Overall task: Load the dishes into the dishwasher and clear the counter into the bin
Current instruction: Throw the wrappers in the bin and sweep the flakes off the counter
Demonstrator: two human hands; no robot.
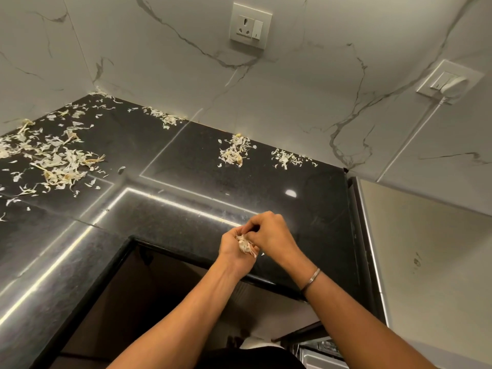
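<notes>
**Q:** Hands, where?

**Me:** Both over the front edge of the black counter [186,161], touching each other. My left hand [231,250] is cupped, fingers curled up around a clump of peel [247,246]: pale, papery scraps, a few sticking out at the bottom. My right hand [270,231] sits on top, fingers bent down into the clump. Its fingertips are hidden behind the knuckles, so I cannot tell whether they pinch any peel or only press on it.

**Q:** The other peel?

**Me:** On the counter, well apart from my hands. Big scatter [57,162] at far left, cut off by the frame edge. A small heap [165,118] against the marble wall, another heap [235,151] further right, and a thinner one [287,158] just beside that.

**Q:** Anything unclear?

**Me:** Bottom right, below my right forearm, a dark shape [323,347] with a pale edge. Cut off, too dim to name. Thin bangle [313,279] on my right wrist.
</notes>
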